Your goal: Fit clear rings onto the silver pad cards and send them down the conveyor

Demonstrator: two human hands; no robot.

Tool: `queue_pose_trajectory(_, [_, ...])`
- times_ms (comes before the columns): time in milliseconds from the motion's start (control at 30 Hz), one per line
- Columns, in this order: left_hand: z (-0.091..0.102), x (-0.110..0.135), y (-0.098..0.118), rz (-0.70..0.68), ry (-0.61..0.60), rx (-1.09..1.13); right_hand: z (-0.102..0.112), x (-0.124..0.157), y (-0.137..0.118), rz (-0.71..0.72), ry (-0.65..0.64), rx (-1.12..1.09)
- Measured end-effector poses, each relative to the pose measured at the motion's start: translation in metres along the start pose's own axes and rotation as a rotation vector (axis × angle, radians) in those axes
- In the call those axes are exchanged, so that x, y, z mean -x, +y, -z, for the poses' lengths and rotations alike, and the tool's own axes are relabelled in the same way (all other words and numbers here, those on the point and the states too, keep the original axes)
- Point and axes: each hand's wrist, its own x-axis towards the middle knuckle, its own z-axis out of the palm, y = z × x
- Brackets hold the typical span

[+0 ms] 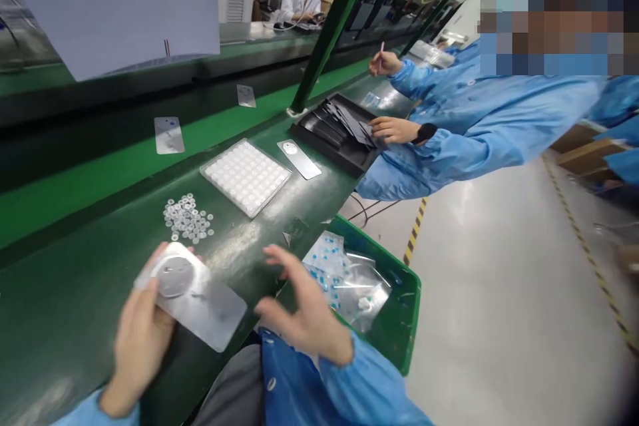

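Pinching thin silver rounded-rectangular plate (pixel 212 311) in left hand (pixel 142 333), above green bench surface (pixel 64 319) near its front edge, beside loose small translucent rings (pixel 187 217) | Holding right hand (pixel 309 316) spread at same edge, apart from plate

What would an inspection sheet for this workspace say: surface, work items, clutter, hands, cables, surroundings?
Surface: green bench, glossy.
Work items: silvery plate in hand; small translucent rings heaped loose; white gridded tray beyond them.
Clutter: clear bags in a green bin beside the bench.
Hands: left hand holds the plate; right hand open, holding nothing.
Cables: dark cables below the bench edge.
Surroundings: blue-sleeved co-worker at a black tray.
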Motion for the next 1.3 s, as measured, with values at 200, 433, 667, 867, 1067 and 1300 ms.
queue_pose_trajectory(200, [-0.034, 0.006, 0.002, 0.002, -0.125, 0.419, -0.039, -0.047, -0.034, 0.174, -0.244, 0.0])
queue_pose_trajectory(433, [0.01, -0.022, -0.022, -0.03, -0.219, 0.313, 0.044, -0.168, 0.11, -0.271, 0.07, 0.308])
queue_pose_trajectory(667, [0.002, -0.018, -0.018, -0.013, -0.197, 0.299, 0.046, -0.234, 0.149, -0.386, 0.061, 0.483])
queue_pose_trajectory(867, [-0.001, -0.017, -0.018, -0.043, -0.202, 0.309, -0.055, -0.288, 0.08, -0.153, -0.168, 0.465])
queue_pose_trajectory(1067, [0.0, -0.019, -0.023, -0.053, -0.195, 0.31, -0.218, -0.32, -0.035, -0.19, -0.346, 0.516])
queue_pose_trajectory(1300, [0.002, -0.022, -0.026, -0.09, -0.286, 0.283, -0.267, -0.329, -0.057, -0.163, -0.394, 0.581])
